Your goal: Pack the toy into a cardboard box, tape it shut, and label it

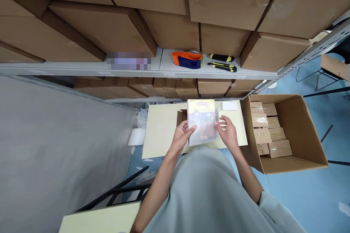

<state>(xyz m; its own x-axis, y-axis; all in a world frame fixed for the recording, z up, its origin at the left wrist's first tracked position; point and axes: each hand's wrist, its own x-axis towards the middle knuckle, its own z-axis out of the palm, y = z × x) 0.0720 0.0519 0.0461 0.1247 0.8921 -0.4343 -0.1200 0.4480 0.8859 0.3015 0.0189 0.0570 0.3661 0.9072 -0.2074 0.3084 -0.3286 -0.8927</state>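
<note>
A flat clear plastic package [202,122] with a yellow top and a pale printed insert is held up over the cream table [160,127]. My left hand [182,134] grips its left side, thumb across the front and fingers behind. At the right edge of the package my right hand [227,131] has its thumb and fingertips closed in on the rim, other fingers curled. Just behind the package, a small open cardboard box [181,117] is partly hidden. A white pad or stack of cards [229,106] lies on the table beyond my right hand.
A large open carton [298,134] with several small taped boxes stands right of the table. Above it, the shelf [164,66] carries cartons, box cutters [222,67] and an orange and blue tape dispenser [188,60]. A grey wall [62,145] bounds the left.
</note>
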